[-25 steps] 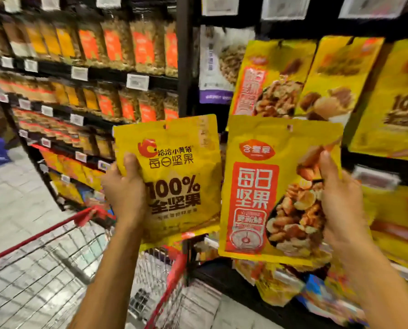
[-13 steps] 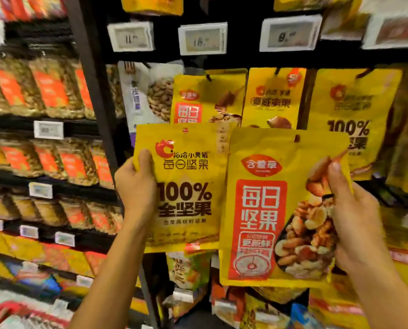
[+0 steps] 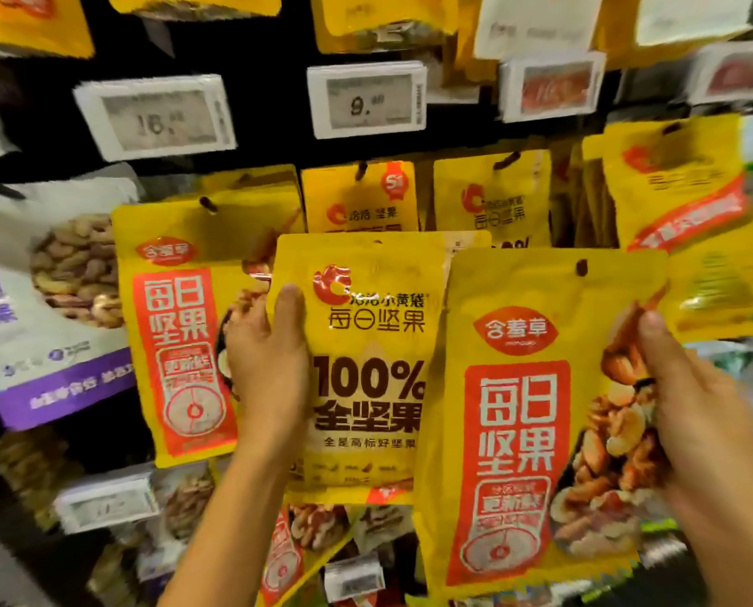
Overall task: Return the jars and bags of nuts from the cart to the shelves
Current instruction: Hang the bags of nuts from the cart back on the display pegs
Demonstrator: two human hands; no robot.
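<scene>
The right hand point(image 3: 694, 414) held a yellow bag with a red panel point(image 3: 519, 431) by its right edge, its grip closed on the bag with the thumb in front. That bag overlapped the yellow "100%" bag point(image 3: 366, 378), which the left hand point(image 3: 265, 361) gripped by its left edge. Both were raised in front of the hanging bags point(image 3: 177, 326), below the price tags point(image 3: 366, 100).

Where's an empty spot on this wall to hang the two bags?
Hardly anywhere. The hanging yellow bags crowd side by side behind the held 100% bag and red-label bag. Bare dark wall shows only between the 16 tag and the 9 tag, and in a small patch under the white and purple bag.
</scene>
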